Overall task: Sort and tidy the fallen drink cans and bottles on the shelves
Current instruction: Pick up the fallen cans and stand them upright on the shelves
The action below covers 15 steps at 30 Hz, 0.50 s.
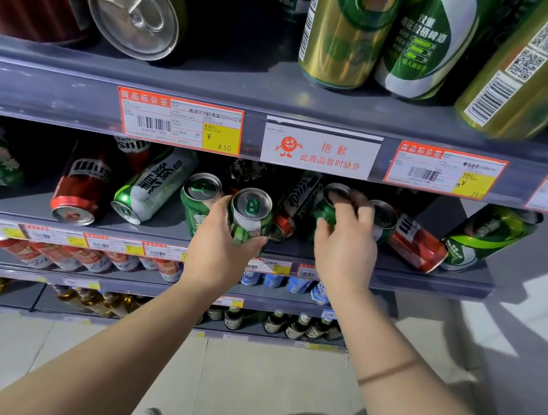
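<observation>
Head view: the left hand point(222, 252) grips a green can point(250, 216) standing upright at the front edge of the middle shelf point(429, 278), fingers and thumb curled round its lower body, top w/ green tab facing the camera; just left of it, touching or nearly so, a second green can point(199, 198) stands upright; the right hand point(347, 247) holds a dark green can point(329, 205) further right on the same shelf, thumb on the near side, fingers curled over the rim, somewhat blurred, so exact finger positions cannot be told; on the left of this shelf a red can point(79, 190) and a green-and-white can point(152, 185) lie tilted, bottoms toward the camera; on the right another red can point(416, 243) lies on its side, beside a large green can point(482, 240) also fallen; on the upper shelf a gold can point(137, 4) lies w/ its top forward, and gold-green cans point(347, 33) stand to the right; price tags point(179, 123) and a white sign point(321, 151) sit on the shelf rail; lower shelves hold red-white cans point(63, 257) and bottles point(289, 324).
</observation>
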Motion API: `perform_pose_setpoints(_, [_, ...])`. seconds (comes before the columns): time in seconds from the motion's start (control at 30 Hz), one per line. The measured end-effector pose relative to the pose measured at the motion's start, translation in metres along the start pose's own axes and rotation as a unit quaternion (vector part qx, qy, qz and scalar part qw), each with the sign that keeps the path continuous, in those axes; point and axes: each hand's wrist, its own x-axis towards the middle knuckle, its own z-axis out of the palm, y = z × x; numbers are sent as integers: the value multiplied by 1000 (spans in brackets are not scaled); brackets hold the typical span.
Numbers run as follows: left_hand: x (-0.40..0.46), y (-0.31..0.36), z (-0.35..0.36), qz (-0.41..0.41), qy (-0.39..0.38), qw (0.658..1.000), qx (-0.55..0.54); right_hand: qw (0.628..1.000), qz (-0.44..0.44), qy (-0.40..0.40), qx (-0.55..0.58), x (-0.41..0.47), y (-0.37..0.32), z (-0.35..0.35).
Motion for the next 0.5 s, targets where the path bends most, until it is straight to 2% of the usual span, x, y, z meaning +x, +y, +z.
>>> perform_pose_setpoints(0.07, [1, 0, -2, 5, 3, 1000, 5, 999, -38, -8, 30, -13, -7, 7])
perform_pose_setpoints(0.17, [0, -1, -5, 9, 0, 1000, 13, 987, -3, -158, -27, -19, -17, 31])
perform_pose_setpoints(0.23, [1, -4, -7, 14, -3, 1000, 18, 970, 29, -219, -101, -13, -20, 46])
perform_pose_setpoints(0.37, [2, -10, -12, 18, 0, 1000, 23, 966, 51, -232, -104, -2, -22, 60])
perform_pose_setpoints(0.5, [3, -15, -14, 13, 3, 1000, 15, 970, 28, -227, -78, -5, -16, 53])
